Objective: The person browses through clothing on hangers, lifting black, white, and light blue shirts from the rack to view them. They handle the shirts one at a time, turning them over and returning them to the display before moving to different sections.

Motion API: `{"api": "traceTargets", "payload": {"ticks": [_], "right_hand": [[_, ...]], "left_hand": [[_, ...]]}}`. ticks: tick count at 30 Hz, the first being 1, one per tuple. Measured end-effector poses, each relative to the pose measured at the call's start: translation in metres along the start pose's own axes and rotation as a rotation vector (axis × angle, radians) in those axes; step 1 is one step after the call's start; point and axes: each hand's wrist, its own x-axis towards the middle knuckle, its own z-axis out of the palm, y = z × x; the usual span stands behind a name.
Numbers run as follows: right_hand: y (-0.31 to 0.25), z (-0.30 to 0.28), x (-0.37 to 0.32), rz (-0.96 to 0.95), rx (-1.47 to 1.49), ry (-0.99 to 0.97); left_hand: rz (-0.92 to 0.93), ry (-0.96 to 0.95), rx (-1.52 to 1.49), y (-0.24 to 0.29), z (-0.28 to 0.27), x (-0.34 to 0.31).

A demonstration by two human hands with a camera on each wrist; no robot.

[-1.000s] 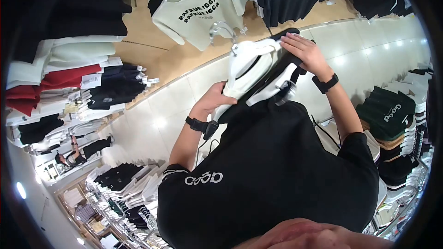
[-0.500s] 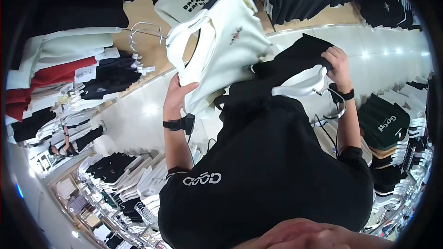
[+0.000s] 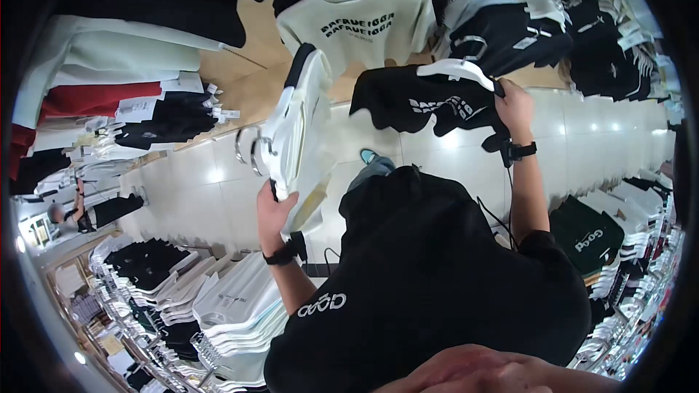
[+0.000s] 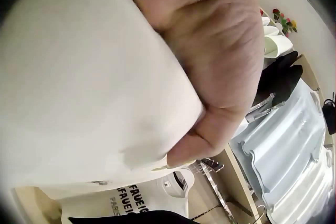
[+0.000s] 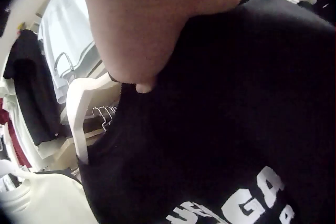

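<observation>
In the head view the left hand [image 3: 274, 212] grips the shoulder end of several white shirts [image 3: 314, 120] on hangers, held on edge with the hooks pointing left. The left wrist view has the thumb and palm of that hand [image 4: 215, 71] closed over white cloth [image 4: 94, 87]. The right hand [image 3: 515, 110] pinches the shoulder of a black shirt [image 3: 386, 98] with white lettering, spread on a white hanger [image 3: 462, 69]. Up close in the right wrist view, the right hand [image 5: 152, 29] lies over the black cloth [image 5: 220, 103] beside the white hanger [image 5: 77, 113].
Ahead hangs a cream printed shirt [image 3: 357, 22] among others, with dark shirts [image 3: 510, 40] to its right. Racks of clothes [image 3: 233, 298] stand at the lower left and lower right. Tiled floor [image 3: 451, 153] lies between; another person [image 3: 95, 211] is at far left.
The hands have moved apart. The white shirts have turned on edge at the left, while the black shirt has swung forward and opened out, its lettering now showing.
</observation>
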Motion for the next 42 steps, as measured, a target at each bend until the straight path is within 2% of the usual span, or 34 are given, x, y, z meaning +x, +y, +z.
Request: {"api": "traceTargets", "payload": {"ticks": [3,6,7,8,11,13,16,18,20,22,24,25,30,32,33,35,36,37,38,40,42], "right_hand": [[-0.023,0.018,0.033,-0.022,-0.003,0.072],[-0.041,0.033,0.077,-0.068,-0.016,0.099],[-0.048,0.036,0.094,-0.082,-0.019,0.095],[-0.055,0.038,0.111,-0.109,-0.013,0.105],[-0.074,0.046,0.16,-0.17,-0.007,0.096],[-0.093,0.046,0.186,-0.177,0.016,0.059],[-0.104,0.066,0.218,-0.295,0.07,0.061],[-0.109,0.075,0.228,-0.352,0.078,0.045],[-0.113,0.086,0.236,-0.402,0.073,0.03],[-0.11,0.103,0.243,-0.435,0.1,0.028],[-0.108,0.112,0.245,-0.474,0.085,-0.006],[-0.108,0.115,0.248,-0.466,0.035,-0.078],[-0.106,0.128,0.25,-0.415,0.144,-0.07],[-0.113,0.108,0.242,-0.546,0.274,0.14],[-0.118,0.094,0.231,-0.608,0.414,0.184],[-0.129,0.056,0.198,-0.668,0.647,-0.094],[-0.127,0.051,0.184,-0.846,0.838,-0.221],[-0.124,0.047,0.169,-0.901,0.96,-0.564],[-0.12,0.05,0.154,-1.089,1.008,-0.595],[-0.109,0.028,0.136,-1.062,0.733,-0.665],[-0.098,0.047,0.126,-0.983,0.639,-0.458]], "left_hand": [[0.02,0.008,0.07,-0.004,-0.008,-0.006],[-0.034,0.032,0.226,-0.002,-0.02,-0.013],[0.056,0.022,0.305,-0.003,-0.026,-0.015],[0.056,0.029,0.297,0.001,-0.029,-0.014],[0.141,0.049,0.621,0.015,-0.032,-0.022],[0.173,0.08,0.678,0.031,-0.028,-0.024],[0.215,0.126,0.804,0.053,-0.02,-0.025],[0.222,0.158,0.877,0.063,-0.01,-0.025],[0.32,0.313,0.961,0.072,0.002,-0.022],[0.302,0.354,1.022,0.082,0.014,-0.021],[0.361,0.448,1.07,0.09,0.027,-0.022],[0.338,0.451,1.044,0.091,0.034,-0.021],[0.33,0.448,0.9,0.097,0.064,-0.009],[0.32,0.461,0.864,0.101,0.079,-0.007],[0.306,0.466,0.868,0.103,0.087,-0.008],[0.271,0.449,0.803,0.108,0.102,-0.01],[0.256,0.449,0.807,0.109,0.109,-0.009],[0.248,0.451,0.757,0.108,0.115,-0.007],[0.238,0.452,0.707,0.106,0.12,-0.006],[0.218,0.444,0.69,0.104,0.129,0.0],[0.228,0.391,0.666,0.103,0.137,0.004]]}}
